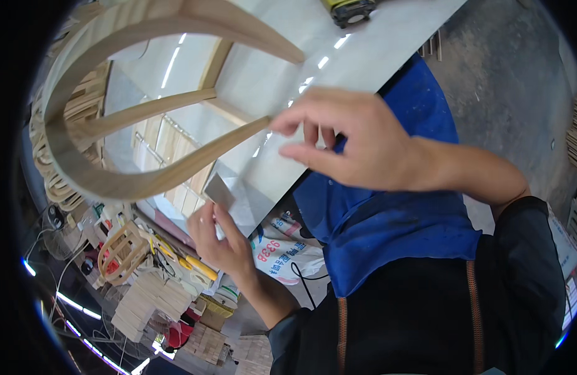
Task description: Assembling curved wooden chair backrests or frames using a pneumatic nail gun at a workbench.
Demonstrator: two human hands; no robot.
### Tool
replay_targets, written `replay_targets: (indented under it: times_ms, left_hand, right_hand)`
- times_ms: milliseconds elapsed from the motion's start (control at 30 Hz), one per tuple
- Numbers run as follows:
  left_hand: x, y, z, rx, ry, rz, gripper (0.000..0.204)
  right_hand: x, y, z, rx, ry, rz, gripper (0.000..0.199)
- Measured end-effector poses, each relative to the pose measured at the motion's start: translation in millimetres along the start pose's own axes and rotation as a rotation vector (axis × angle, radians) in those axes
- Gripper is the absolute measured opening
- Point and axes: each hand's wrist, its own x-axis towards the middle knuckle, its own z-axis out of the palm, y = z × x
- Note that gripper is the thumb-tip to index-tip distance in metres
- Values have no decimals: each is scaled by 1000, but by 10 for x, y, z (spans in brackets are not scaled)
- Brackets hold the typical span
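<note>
A pale wooden frame, bent into a wide U with a bar inside it, stands on the white tabletop at the upper left. My right hand hovers beside the free end of its nearer arm. The thumb and fingers are curved and apart, and nothing shows between them. The index fingertip is next to the wood; whether it touches cannot be told. Lower down, my left hand pinches a small flat grey-brown piece, perhaps sandpaper, just below the frame's near curve.
A yellow-green and black tool lies at the table's far edge. Stacked curved wooden parts stand at the left. Below them are an oval wooden frame, yellow-handled tools and wood blocks. A white printed sack sits beneath the table edge.
</note>
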Motion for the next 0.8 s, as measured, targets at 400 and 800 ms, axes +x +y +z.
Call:
replay_targets:
  times_ms: [400, 800]
  left_hand:
    - [389, 606, 825, -296, 397, 20, 17]
    - [747, 598, 974, -293, -162, 478, 38]
  right_hand:
    - [28, 197, -289, -457, 173, -317, 9]
    - [319, 478, -332, -691, -34, -405, 2]
